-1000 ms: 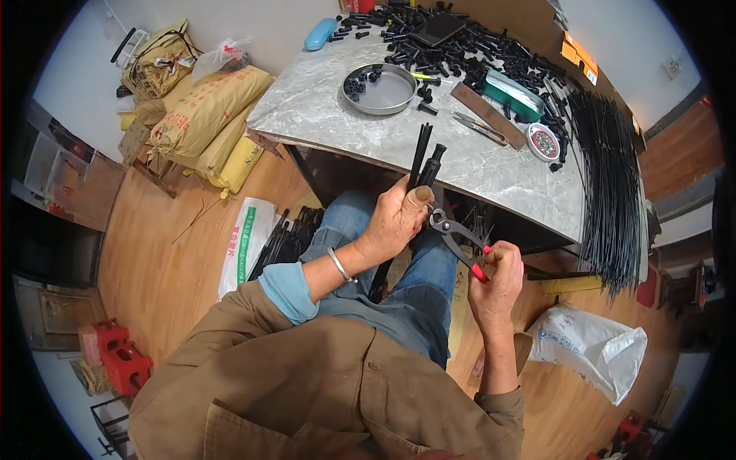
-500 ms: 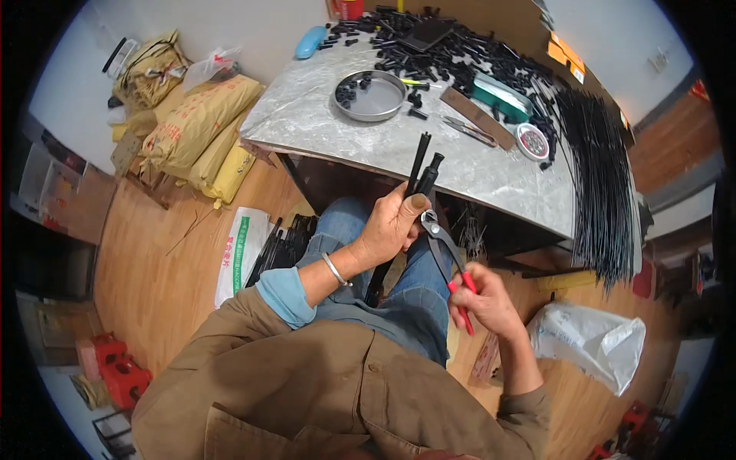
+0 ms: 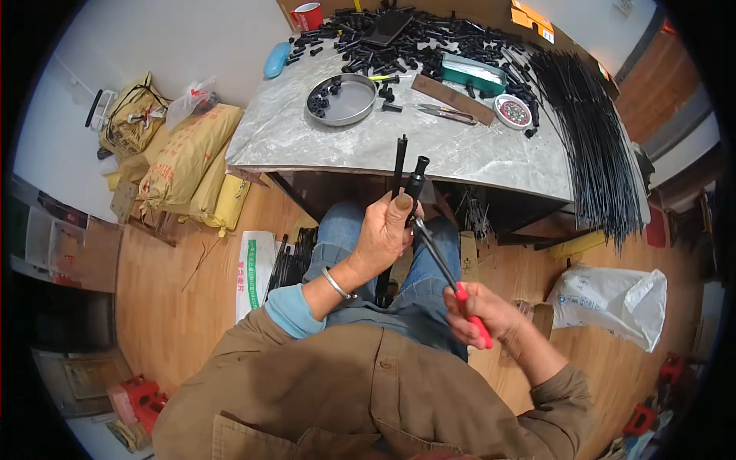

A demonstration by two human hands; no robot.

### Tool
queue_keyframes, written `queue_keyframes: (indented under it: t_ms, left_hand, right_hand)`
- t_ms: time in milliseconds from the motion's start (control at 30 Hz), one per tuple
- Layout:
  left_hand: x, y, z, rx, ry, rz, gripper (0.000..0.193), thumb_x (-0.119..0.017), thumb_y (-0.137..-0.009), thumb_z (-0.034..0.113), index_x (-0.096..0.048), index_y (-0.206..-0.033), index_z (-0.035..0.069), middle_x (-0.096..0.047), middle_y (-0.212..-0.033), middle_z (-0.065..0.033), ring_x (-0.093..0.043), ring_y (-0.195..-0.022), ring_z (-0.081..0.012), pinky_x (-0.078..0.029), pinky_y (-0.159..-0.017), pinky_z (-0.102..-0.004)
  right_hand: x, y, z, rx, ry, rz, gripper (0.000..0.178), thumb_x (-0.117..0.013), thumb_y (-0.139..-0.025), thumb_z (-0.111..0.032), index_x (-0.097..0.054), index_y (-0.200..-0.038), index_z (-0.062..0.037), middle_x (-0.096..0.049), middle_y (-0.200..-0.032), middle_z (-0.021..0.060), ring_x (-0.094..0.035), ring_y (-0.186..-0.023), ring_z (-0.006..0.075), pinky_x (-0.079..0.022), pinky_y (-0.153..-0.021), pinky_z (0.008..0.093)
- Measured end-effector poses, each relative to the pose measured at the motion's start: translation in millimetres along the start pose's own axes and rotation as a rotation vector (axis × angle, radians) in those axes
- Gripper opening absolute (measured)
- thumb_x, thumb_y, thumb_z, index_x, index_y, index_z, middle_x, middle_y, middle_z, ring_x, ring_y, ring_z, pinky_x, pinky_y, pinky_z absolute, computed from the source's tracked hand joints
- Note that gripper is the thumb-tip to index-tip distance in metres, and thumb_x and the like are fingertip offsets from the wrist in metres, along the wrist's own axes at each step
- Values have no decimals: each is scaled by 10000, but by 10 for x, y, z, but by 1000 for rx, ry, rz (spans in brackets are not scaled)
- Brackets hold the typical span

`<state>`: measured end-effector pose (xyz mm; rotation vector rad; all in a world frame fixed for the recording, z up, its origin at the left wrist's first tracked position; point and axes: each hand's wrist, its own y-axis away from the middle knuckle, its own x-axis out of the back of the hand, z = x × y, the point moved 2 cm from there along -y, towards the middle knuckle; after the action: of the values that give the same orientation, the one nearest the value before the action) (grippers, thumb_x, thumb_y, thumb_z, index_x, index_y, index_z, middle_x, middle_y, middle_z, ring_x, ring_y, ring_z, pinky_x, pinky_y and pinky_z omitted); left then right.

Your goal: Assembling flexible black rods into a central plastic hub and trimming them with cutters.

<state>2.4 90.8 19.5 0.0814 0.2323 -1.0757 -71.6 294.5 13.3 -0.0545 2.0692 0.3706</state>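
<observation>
While the left hand (image 3: 386, 232) grips forward-pointing black rods (image 3: 399, 165), the right hand (image 3: 483, 310) clasps pliers (image 3: 438, 257) slanting forward-left toward them.

Left fingers (image 3: 397, 218) partly hide the black rods (image 3: 399, 165), right fingers (image 3: 460, 325) the red plier handles (image 3: 481, 335).

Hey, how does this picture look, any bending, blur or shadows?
Head view: the grey table bows along its front edge and black fills the corners; head view: the right hand seems slightly blurred, the left hand crisper; head view: shadow darkens part of the brown jacket.
</observation>
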Motion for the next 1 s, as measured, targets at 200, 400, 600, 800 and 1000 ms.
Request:
queue_keyframes:
  t_ms: [200,400,600,800,1000]
  left_hand:
    - [-33,45,22,-62,-20,72,546,-467,-910,573,-532,-834,36,-453,-618,38,-410,-490,-18,-312,-420,-181]
    - [-74,96,74,-53,-49,17,624,-455,-870,645,-542,-866,28,-428,-537,26,-401,-438,-42,-300,-395,-206]
    - [-5,121,64,-115,-50,68,532,-471,-912,562,-547,-848,40,-434,-605,52,-394,-491,-11,-305,-424,-180]
    - [-20,99,81,-96,-56,12,635,-432,-873,654,-548,-878,30,-475,-600,17,-409,-443,-38,-314,-402,-192]
    - [-5,160,93,-54,-2,-66,542,-444,-921,570,-546,-838,44,-462,-616,45,-392,-510,-11,-306,-443,-186]
  right_hand:
    - [-221,71,-488,430,1337,520,161,-579,-884,-135,-503,-913,4,-589,-785,70,-579,-533,141,-480,-483,271]
    - [-56,120,-31,-25,272,296,222,-590,-882,-245,-504,-869,-41,-515,-568,70,-487,-419,146,-417,-429,254]
    - [-241,32,-439,341,1625,501,211,-579,-826,-81,-536,-1023,-18,-548,-766,76,-519,-615,111,-423,-482,245]
    - [-338,-127,271,-103,-93,174,294,-564,-930,-350,-530,-961,-60,-412,-625,1,-371,-458,106,-301,-393,259]
    - [-243,4,-59,-147,397,260,575,-565,-904,-442,-497,-1189,53,-601,-739,138,-581,-510,203,-472,-452,329]
